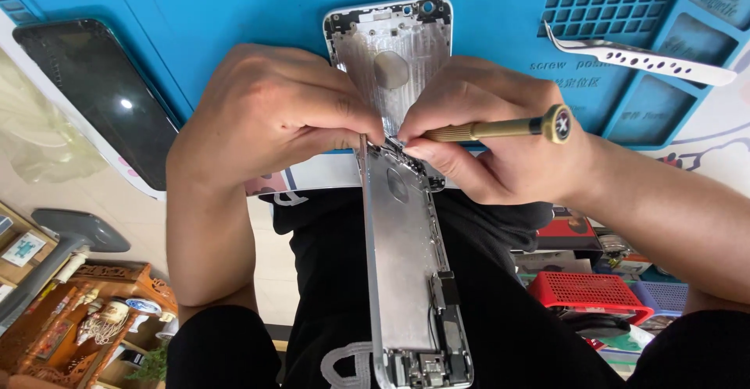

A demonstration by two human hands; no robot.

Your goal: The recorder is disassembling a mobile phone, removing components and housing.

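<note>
My left hand (273,115) pinches the top edge of a silver phone housing (406,272) that stretches from the mat's edge toward my lap, inner side up. My right hand (484,135) holds a brass-handled screwdriver (500,129), its tip set at the housing's upper end, right beside my left fingertips. A second bare silver phone housing (391,41) lies flat on the blue work mat (234,6) just beyond both hands. Small parts and a connector sit at the near end of the held housing.
A phone screen panel (94,92) lies dark at the mat's left. White tweezers (641,59) rest on the mat's tray section at the right. Below, a red basket (594,291) and a wooden shelf (86,319) stand on the floor.
</note>
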